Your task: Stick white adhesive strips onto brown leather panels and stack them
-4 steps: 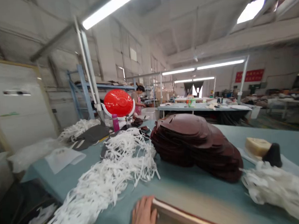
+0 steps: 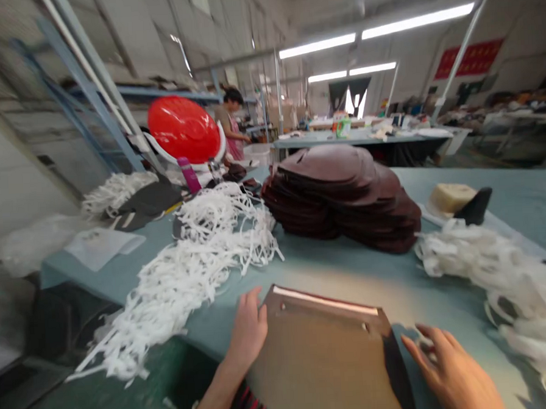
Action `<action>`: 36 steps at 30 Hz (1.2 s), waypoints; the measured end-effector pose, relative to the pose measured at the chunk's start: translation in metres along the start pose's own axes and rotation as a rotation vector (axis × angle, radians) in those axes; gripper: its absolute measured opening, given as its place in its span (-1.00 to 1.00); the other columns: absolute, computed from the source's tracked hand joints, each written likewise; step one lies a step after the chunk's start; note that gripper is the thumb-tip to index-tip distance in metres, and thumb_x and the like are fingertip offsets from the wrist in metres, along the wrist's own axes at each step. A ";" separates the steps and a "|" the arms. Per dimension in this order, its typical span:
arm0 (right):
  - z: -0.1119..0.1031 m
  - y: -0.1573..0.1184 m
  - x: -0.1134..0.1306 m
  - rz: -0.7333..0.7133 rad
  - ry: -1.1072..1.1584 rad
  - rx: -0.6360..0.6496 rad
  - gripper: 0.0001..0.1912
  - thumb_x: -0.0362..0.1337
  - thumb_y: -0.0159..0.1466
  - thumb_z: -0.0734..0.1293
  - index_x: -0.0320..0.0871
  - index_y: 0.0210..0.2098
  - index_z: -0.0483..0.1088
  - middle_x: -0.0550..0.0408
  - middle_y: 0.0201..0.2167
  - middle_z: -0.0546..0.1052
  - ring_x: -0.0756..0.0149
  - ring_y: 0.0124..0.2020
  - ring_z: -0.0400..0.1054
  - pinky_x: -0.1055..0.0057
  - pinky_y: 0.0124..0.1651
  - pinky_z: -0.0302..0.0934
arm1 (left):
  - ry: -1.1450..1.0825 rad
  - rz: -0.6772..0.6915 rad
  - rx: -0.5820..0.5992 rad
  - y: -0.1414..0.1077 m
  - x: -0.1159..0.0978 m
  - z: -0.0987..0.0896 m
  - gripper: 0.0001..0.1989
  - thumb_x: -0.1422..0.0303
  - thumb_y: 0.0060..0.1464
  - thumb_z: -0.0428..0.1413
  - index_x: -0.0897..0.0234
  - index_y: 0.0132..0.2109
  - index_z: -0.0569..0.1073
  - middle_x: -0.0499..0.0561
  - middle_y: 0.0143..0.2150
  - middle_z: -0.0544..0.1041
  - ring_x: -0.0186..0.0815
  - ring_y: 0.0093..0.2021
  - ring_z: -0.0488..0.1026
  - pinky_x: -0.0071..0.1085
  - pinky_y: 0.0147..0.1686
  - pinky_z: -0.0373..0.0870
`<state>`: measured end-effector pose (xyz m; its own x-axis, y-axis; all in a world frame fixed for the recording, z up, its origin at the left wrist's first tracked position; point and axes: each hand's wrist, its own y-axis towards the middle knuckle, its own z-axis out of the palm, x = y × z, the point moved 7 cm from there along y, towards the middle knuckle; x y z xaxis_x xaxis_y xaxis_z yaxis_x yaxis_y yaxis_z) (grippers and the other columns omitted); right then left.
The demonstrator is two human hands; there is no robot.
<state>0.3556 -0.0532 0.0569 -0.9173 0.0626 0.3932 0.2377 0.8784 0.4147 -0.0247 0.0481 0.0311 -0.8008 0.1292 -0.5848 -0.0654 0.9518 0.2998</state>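
A flat brown panel (image 2: 326, 354) with a pale strip along its far edge and two small holes lies at the table's near edge. My left hand (image 2: 249, 328) rests against its left edge near the far corner, fingers close together. To the right of the panel, my right hand (image 2: 446, 360) is over the table, thumb and fingers curved apart, with a small pale thing at the fingers that is too blurred to name. Beyond the panel stands a tall stack of dark brown leather pieces (image 2: 341, 195).
White strips (image 2: 181, 288) are heaped on the blue-green table (image 2: 520, 197) at left, more pale strips (image 2: 481, 260) at right. A yellowish block (image 2: 451, 198) sits by a black piece (image 2: 477, 206). Behind are a red basin (image 2: 184, 130), a purple bottle (image 2: 189, 175) and a person (image 2: 232, 124).
The view has tipped down. More of the panel shows, its far edge now less slanted, and my right hand has come into view at its right.
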 end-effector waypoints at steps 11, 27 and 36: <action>0.034 0.010 0.025 0.117 -0.289 0.209 -0.38 0.00 0.25 0.30 -0.37 0.10 0.21 -0.31 -0.12 0.39 -0.08 -0.07 0.31 0.18 -0.15 0.27 | 0.212 -0.036 0.163 0.008 -0.004 0.016 -0.37 0.17 0.09 0.14 0.47 0.18 0.21 0.30 0.03 0.34 0.01 0.06 0.31 -0.07 0.09 0.26; 0.053 0.020 0.014 0.301 0.222 0.368 -0.63 -0.15 0.21 0.24 -0.19 -0.05 0.33 0.05 -0.39 0.49 0.24 -0.37 0.40 0.36 -0.30 0.24 | -0.188 -0.299 0.279 0.019 0.013 0.031 -0.33 0.27 0.02 0.20 0.37 0.22 0.16 0.22 -0.04 0.48 -0.07 -0.03 0.45 -0.11 0.02 0.35; 0.055 0.035 0.017 0.046 -0.001 0.070 -0.51 0.04 0.23 0.13 -0.19 -0.07 0.33 -0.19 -0.18 0.40 -0.09 -0.16 0.34 0.02 -0.06 0.25 | -0.193 -0.044 -0.050 0.015 0.000 0.009 -0.60 0.35 0.10 0.07 0.33 0.09 0.29 0.19 -0.02 0.40 -0.12 -0.01 0.38 -0.10 0.04 0.33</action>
<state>0.3310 0.0041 0.0329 -0.9062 0.1037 0.4099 0.2564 0.9057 0.3376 -0.0204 0.0650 0.0289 -0.6682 0.1428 -0.7301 -0.1311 0.9434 0.3045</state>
